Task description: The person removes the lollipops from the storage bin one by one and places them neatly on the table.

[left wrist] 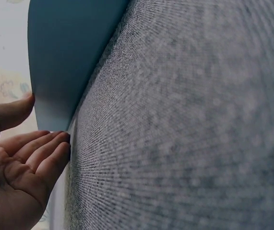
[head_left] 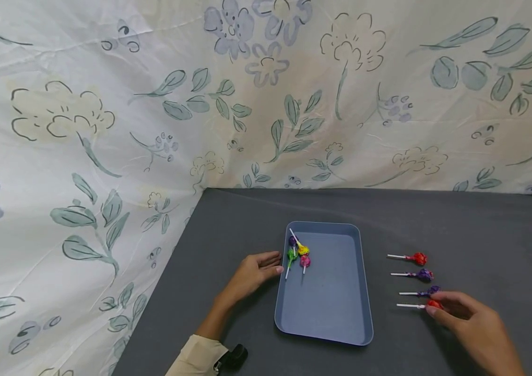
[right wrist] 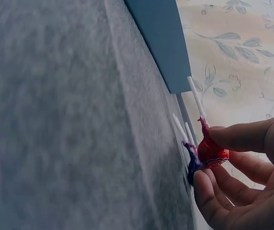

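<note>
My right hand (head_left: 474,321) pinches a red-wrapped lollipop (right wrist: 210,149) by its candy head, thumb on one side and fingers on the other. Its white stick points left, toward the blue-grey tray (head_left: 324,308). Right behind it lies a purple lollipop (head_left: 432,291), close to the fingertips. Farther back on the table are another purple lollipop (head_left: 424,275) and a red lollipop (head_left: 418,258). At the tray's left wall rests my left hand (left wrist: 26,172), its fingers extended and thumb at the rim. Inside the tray's upper left, green (head_left: 291,255), yellow (head_left: 302,249), pink (head_left: 305,260) and purple (head_left: 292,241) lollipops lie bunched together.
A dark grey cloth covers the table (head_left: 242,224). Floral fabric (head_left: 153,104) hangs behind it and along the left side. A black strap or device (head_left: 234,358) sits at my left wrist by the beige sleeve (head_left: 197,355).
</note>
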